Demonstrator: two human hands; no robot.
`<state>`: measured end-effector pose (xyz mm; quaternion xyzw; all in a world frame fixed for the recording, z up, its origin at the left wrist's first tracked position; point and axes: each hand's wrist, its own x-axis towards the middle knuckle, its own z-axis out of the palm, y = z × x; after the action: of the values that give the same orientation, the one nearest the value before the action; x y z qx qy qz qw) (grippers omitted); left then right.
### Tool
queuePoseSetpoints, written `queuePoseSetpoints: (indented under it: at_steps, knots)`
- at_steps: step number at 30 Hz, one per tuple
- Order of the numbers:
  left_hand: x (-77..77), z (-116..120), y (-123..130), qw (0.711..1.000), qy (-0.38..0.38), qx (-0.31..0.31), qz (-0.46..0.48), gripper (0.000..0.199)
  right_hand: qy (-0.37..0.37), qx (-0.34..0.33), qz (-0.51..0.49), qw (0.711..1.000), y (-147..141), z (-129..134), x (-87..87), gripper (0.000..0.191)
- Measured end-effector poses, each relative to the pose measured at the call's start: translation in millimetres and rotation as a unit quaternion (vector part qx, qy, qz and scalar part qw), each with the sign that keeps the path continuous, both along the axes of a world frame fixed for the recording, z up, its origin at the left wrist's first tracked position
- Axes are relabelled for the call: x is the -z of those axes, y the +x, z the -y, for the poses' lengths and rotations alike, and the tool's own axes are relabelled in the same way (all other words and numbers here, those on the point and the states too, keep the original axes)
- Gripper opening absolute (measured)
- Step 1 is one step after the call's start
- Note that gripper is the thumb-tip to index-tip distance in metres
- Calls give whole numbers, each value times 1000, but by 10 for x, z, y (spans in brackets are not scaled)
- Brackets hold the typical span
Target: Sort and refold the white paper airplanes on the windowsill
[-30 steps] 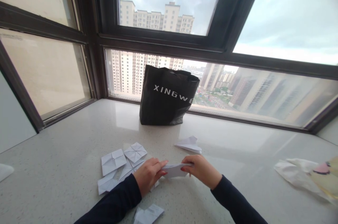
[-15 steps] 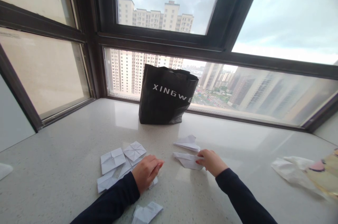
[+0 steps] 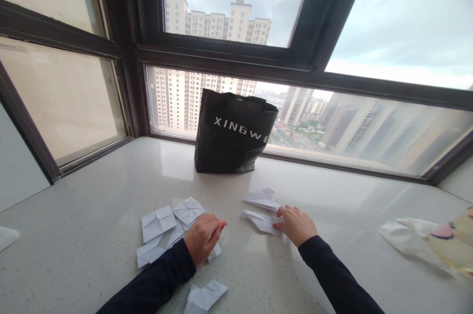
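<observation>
- Lower frame, right of centre: the right hand (image 3: 296, 225) is pinching the right end of the nearer paper plane (image 3: 260, 222), which is lying leftward of it on the window sill (image 3: 351, 220).
- Axis: this plane is running crosswise, sloping slightly down rightward; the farther paper plane (image 3: 261, 198) is lying just above it.
- Lower frame, left of centre: the left hand (image 3: 204, 238), farther from both planes, is curling loosely by folded squares (image 3: 158, 224); whether it is grasping anything cannot be told.
- Centre: a black bag (image 3: 231, 149) is displaying "XINGWE".

Speckled ledge (image 3: 92, 230), folded papers (image 3: 158, 224), black bag (image 3: 232, 149)
</observation>
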<state>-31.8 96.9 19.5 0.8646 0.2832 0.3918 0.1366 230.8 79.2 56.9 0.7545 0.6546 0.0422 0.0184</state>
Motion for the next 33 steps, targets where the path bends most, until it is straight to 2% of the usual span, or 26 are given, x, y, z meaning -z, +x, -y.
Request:
queuePoseSetpoints:
  at_steps: [7,13,20,23,26,28,31,33]
  knots:
    - [-19,7,2,1000,-9,-14,11,36,35,16,59,998,-75,35,-37,29]
    - [-24,-13,-26,998,-21,-45,46,38,46,7,74,996,-105,53,-50,22]
    - [-75,-19,-60,988,-62,-90,108,41,76,-17,61,995,-158,125,-259,14]
    - [-132,-14,-57,983,-84,-97,128,41,104,-78,-9,992,-335,200,-301,9]
    - [-226,-39,-63,977,-110,-106,150,41,96,-188,-106,972,-639,320,-242,16]
    - [-303,-72,-84,972,-126,-113,164,42,75,-262,-157,949,-862,400,-149,27]
    - [-421,-132,-149,966,-138,-127,176,42,63,-348,-194,915,-1124,462,42,53]
    - [-491,-176,-212,964,-138,-140,177,41,67,-390,-188,899,-1222,453,172,58]
